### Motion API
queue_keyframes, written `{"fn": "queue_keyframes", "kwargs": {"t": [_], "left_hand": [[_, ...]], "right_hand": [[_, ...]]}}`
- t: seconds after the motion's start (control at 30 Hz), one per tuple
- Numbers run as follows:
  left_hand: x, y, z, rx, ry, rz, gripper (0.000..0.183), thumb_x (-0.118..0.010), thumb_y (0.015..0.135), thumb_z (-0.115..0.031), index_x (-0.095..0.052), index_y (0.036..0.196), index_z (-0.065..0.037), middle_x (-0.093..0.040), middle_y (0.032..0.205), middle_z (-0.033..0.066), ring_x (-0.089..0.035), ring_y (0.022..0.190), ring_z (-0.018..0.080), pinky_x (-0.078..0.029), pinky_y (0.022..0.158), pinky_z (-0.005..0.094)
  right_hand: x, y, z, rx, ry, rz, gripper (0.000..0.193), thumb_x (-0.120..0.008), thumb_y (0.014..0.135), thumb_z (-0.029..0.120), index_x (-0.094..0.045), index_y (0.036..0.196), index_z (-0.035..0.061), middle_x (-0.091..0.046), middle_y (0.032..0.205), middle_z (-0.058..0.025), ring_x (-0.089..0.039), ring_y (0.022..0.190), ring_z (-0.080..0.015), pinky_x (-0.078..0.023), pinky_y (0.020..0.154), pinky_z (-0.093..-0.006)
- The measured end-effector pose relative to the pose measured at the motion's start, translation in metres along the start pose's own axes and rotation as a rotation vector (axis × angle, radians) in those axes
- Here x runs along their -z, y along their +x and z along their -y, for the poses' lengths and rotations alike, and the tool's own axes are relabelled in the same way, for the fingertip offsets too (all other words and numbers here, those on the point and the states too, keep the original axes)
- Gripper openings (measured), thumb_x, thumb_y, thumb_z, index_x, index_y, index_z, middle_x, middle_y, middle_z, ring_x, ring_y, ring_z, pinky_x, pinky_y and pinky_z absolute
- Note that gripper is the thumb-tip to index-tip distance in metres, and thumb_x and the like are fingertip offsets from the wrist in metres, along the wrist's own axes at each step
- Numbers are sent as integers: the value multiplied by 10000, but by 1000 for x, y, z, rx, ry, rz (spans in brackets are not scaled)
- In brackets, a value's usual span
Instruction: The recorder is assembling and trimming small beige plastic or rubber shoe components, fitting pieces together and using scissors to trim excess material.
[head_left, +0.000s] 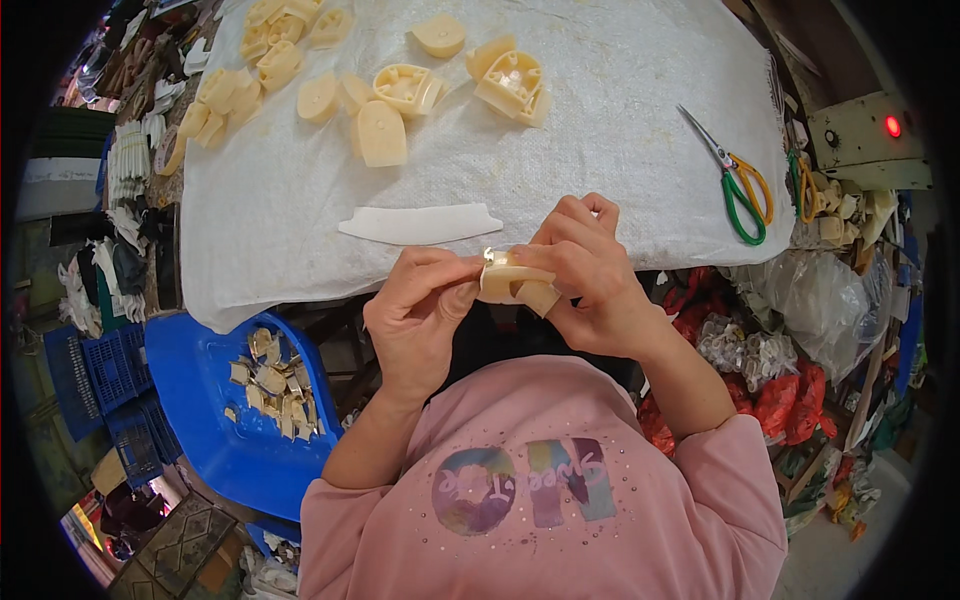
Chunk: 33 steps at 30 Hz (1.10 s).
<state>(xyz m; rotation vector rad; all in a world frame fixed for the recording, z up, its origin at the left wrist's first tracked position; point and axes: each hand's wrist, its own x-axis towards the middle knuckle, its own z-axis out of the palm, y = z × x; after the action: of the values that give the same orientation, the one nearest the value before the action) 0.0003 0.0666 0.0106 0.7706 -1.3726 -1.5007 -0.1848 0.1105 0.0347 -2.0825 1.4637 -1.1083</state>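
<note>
Both hands meet at the table's near edge around a cream plastic shoe heel [505, 283] with a shiny metallic patch on its upper side. My right hand [592, 275] grips it from the right, fingers curled over it. From the left, the thumb and fingers of my left hand [420, 300] pinch at its edge; whether they also hold a thin strip there, I cannot make out. Just beyond the hands lies a flat, slightly curved white strip [420, 223]. Farther back, several more cream heels [382, 135] are scattered or bunched on the white woven table cover [610, 120].
Scissors [742, 190] with green and orange handles lie on the table's right. A blue basin [215, 420] at lower left holds metallic and cream pieces [275, 385]. Red plastic bags [790, 400] and clear plastic [840, 310] are heaped at right, below a box with a red light [892, 126].
</note>
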Motion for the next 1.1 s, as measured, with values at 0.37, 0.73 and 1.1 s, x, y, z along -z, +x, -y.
{"fn": "queue_keyframes", "kwargs": {"t": [0.37,0.73,1.1], "left_hand": [[-6,5,-10,-150,262,39,126,-705,782,-40,-669,895,6,-626,790,74,-540,676,121,-437,581,226],[-13,15,-19,-389,608,192,64,-637,809,-26,-599,775,13,-519,627,89,-453,535,182,-367,466,274],[-14,13,-1,-602,530,64,244,-761,633,-1,-650,845,-50,-480,659,18,-456,628,198,-390,589,280]], "right_hand": [[2,-1,0,-43,98,92,389,-585,570,-48,-571,938,75,-463,772,-54,-458,807,-241,-268,811,-412],[5,-5,3,-60,50,195,323,-540,525,-55,-522,816,84,-479,733,-52,-453,774,-247,-259,745,-394],[2,-2,-1,91,4,-19,286,-647,636,23,-591,899,119,-502,801,-17,-469,823,-217,-263,795,-416]]}}
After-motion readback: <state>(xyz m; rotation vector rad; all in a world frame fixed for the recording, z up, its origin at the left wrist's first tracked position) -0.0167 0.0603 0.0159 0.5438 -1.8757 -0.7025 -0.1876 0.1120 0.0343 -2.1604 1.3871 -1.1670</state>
